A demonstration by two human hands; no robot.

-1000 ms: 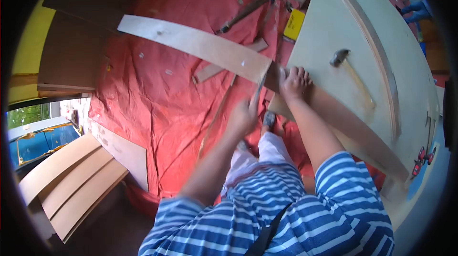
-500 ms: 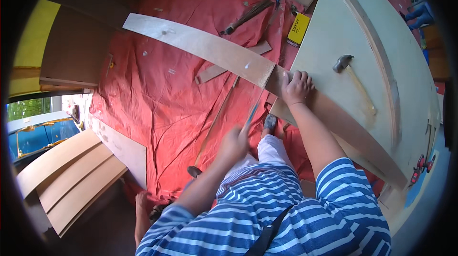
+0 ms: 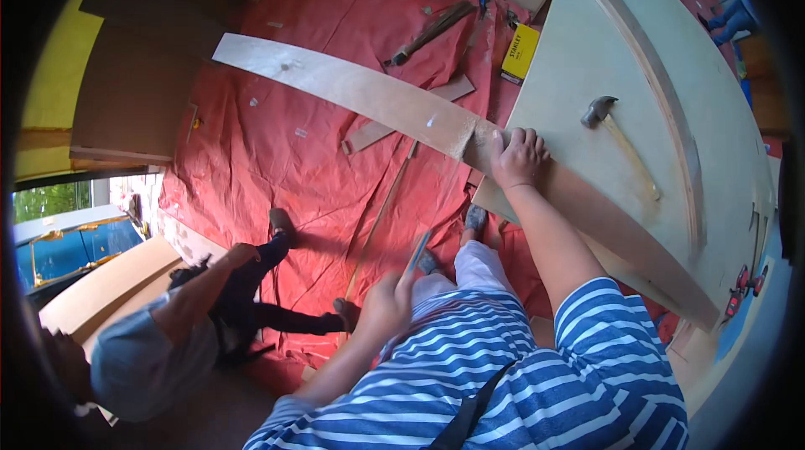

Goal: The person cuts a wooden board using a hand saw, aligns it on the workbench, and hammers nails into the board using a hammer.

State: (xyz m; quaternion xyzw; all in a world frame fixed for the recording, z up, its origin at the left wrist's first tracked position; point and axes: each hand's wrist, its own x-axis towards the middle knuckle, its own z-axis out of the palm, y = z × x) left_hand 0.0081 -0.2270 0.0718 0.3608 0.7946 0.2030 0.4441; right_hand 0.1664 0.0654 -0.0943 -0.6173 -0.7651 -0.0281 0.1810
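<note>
A long, slightly curved wooden board [image 3: 352, 98] runs from the far left to the near right, its right part resting on a pale panel [image 3: 579, 47]. My right hand [image 3: 518, 161] grips and presses the board near the panel's edge, its fingers bent and thumb apart. Beside that thumb, a dark mark crosses the board. My left hand [image 3: 387, 303] is closed around a thin, bluish, blade-like tool [image 3: 418, 253], seen almost edge-on. Its exact kind is unclear. The tool points up toward the board, apart from it.
A claw hammer [image 3: 625, 148] and a curved wooden strip [image 3: 658, 98] lie on the panel. A yellow box [image 3: 520, 53] stands at its far edge. Red sheeting [image 3: 243, 173] covers the floor. Another person [image 3: 159, 341] walks at the left, beside stacked curved boards [image 3: 109, 282].
My left hand has drawn the tool back toward me, away from the board. Another person has come into view at the left. My right hand stays on the board.
</note>
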